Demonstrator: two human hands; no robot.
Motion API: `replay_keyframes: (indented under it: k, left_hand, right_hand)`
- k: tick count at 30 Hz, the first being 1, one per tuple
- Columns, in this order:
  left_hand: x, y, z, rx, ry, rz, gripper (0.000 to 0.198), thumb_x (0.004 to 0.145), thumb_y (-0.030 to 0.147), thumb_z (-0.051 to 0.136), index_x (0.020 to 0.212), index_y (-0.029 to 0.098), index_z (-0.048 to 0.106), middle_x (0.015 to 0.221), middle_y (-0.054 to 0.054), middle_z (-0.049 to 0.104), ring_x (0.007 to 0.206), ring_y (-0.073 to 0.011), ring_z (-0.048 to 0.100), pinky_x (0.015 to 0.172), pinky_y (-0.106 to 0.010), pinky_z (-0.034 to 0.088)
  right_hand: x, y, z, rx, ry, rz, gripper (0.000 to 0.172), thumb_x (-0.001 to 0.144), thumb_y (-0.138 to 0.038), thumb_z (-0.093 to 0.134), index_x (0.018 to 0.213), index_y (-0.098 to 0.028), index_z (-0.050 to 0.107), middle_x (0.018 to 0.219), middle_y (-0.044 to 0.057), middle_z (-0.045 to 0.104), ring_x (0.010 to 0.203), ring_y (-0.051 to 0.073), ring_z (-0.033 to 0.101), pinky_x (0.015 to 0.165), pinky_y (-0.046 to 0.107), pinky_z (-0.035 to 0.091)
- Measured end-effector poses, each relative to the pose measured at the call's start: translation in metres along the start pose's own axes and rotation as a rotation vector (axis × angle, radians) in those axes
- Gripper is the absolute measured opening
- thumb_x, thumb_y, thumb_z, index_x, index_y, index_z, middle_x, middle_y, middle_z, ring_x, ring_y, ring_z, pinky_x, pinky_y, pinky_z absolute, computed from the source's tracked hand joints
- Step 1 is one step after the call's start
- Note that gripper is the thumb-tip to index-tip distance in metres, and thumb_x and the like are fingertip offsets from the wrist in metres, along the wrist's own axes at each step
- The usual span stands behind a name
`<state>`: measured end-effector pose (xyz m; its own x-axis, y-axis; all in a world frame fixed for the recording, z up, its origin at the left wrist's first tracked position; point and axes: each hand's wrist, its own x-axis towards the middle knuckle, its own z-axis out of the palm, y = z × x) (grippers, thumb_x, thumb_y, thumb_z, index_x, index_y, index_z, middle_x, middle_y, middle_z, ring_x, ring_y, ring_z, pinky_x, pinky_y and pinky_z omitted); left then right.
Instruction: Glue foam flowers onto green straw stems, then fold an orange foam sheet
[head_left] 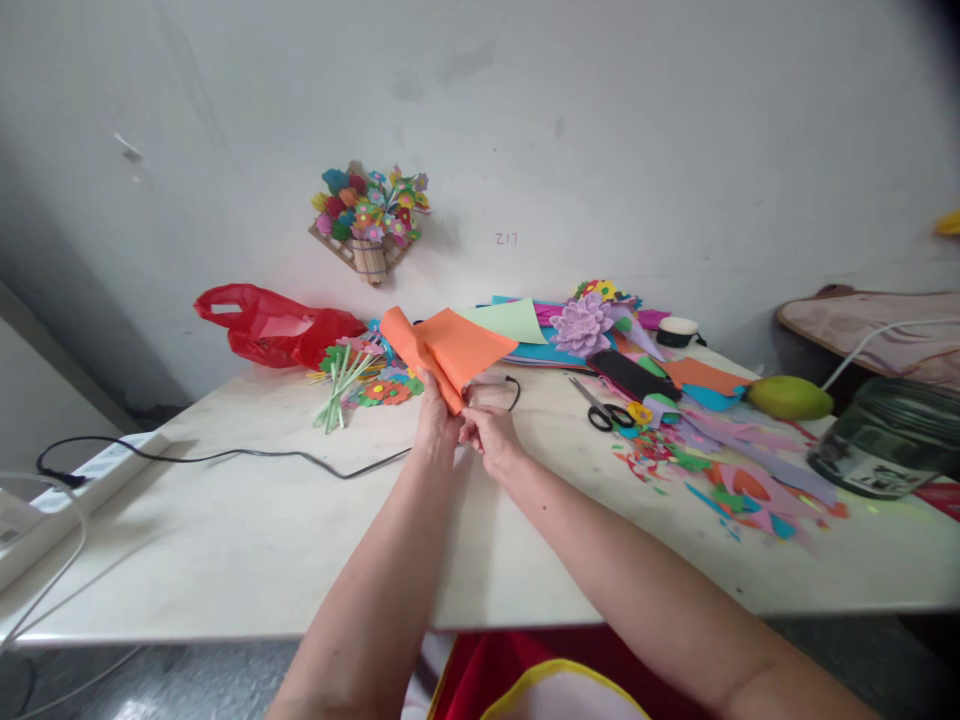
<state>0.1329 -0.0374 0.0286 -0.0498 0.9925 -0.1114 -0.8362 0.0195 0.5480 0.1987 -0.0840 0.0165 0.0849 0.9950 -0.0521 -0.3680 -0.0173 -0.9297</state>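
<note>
An orange craft sheet (469,345), perhaps foam or paper, is held up above the table, its left side curled over into a loose roll. My left hand (436,415) grips the lower end of the curled side. Close beside it, my right hand (489,436) pinches the sheet's bottom corner, its fingers closed. Just behind the sheet lie craft flowers (386,390) and a bundle of pale green sticks (341,385). A light green sheet (506,318) shows past its upper right edge. Black-handled scissors (600,407) lie to the right of my hands.
Colourful scraps (750,495) spread over the table's right side, near a dark glass jar (892,440) and a black phone-like object (632,376). A red plastic bag (274,325) sits at the back left. A black cable (300,455) runs from a power strip (97,480) behind my hands.
</note>
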Motion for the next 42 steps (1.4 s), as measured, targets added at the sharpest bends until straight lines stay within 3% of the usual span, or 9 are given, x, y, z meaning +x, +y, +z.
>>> replay_keyframes:
  k: [4,7,12,18,22,30,37,42]
  left_hand:
    - [0.004,0.000,-0.004,-0.032,-0.022,0.009,0.046,0.083,0.057,0.041,0.097,0.018,0.061,0.056,0.000,0.059,0.040,-0.0109,0.053,0.045,-0.022,0.048]
    - [0.004,-0.003,-0.007,0.035,-0.093,-0.054,0.053,0.080,0.063,0.040,0.090,0.015,0.061,0.047,0.000,0.053,0.039,-0.0137,0.053,0.044,-0.025,0.048]
    - [0.002,-0.007,-0.006,0.101,-0.096,0.003,0.040,0.080,0.052,0.053,0.099,0.018,0.060,0.064,-0.002,0.065,0.057,-0.0164,0.064,0.052,-0.024,0.051]
    - [-0.003,-0.008,-0.001,0.107,-0.166,0.007,0.040,0.079,0.049,0.055,0.103,0.017,0.061,0.085,-0.007,0.070,0.078,-0.0198,0.067,0.066,-0.027,0.055]
    - [-0.002,-0.007,-0.001,0.117,-0.205,-0.012,0.043,0.079,0.053,0.053,0.099,0.016,0.062,0.086,-0.010,0.069,0.085,-0.0226,0.066,0.068,-0.029,0.055]
    - [0.002,0.000,-0.006,0.290,-0.097,0.048,0.030,0.067,0.035,0.071,0.088,0.017,0.061,0.076,-0.001,0.066,0.064,-0.0140,0.063,0.065,-0.028,0.054]
    - [0.000,0.001,-0.008,0.493,-0.026,0.174,0.040,0.056,0.017,0.071,0.094,0.018,0.057,0.086,-0.002,0.066,0.072,-0.0157,0.063,0.063,-0.028,0.053]
    - [0.005,0.004,-0.013,0.543,0.041,0.113,0.037,0.054,0.010,0.059,0.090,0.018,0.053,0.078,-0.002,0.063,0.070,-0.0172,0.063,0.061,-0.031,0.052]
  right_hand:
    - [0.004,-0.004,-0.006,-0.042,0.061,-0.065,0.012,0.064,-0.023,0.052,0.054,-0.016,0.053,0.034,-0.004,0.047,0.029,0.006,0.035,0.032,0.019,0.022]
    - [0.007,-0.004,-0.009,-0.085,0.042,-0.151,0.023,0.070,-0.036,0.055,0.059,-0.016,0.053,0.040,-0.004,0.049,0.032,0.007,0.037,0.034,0.019,0.026]
    - [0.010,-0.001,-0.012,-0.351,-0.020,-0.293,0.037,0.072,-0.053,0.055,0.058,-0.019,0.051,0.047,-0.003,0.051,0.044,0.011,0.049,0.042,0.021,0.034]
    - [0.022,0.009,-0.018,-0.549,0.021,-0.438,0.034,0.081,-0.046,0.044,0.060,-0.021,0.051,0.050,-0.002,0.053,0.049,0.013,0.051,0.049,0.023,0.036]
    - [0.022,0.006,-0.020,-0.718,0.099,-0.524,0.034,0.083,-0.036,0.042,0.053,-0.021,0.047,0.049,-0.001,0.051,0.051,0.014,0.049,0.051,0.023,0.033]
    - [0.016,-0.007,-0.024,-1.167,0.353,-0.745,0.030,0.085,-0.026,0.043,0.062,-0.018,0.060,0.059,0.003,0.058,0.055,0.013,0.045,0.053,0.026,0.022]
    - [0.022,-0.006,-0.030,-1.161,0.399,-0.755,0.032,0.087,-0.027,0.044,0.061,-0.017,0.060,0.056,0.002,0.055,0.054,0.012,0.041,0.053,0.027,0.019]
    - [0.025,-0.005,-0.032,-1.092,0.398,-0.732,0.035,0.086,-0.028,0.045,0.055,-0.018,0.055,0.053,0.001,0.053,0.055,0.012,0.040,0.054,0.026,0.022]
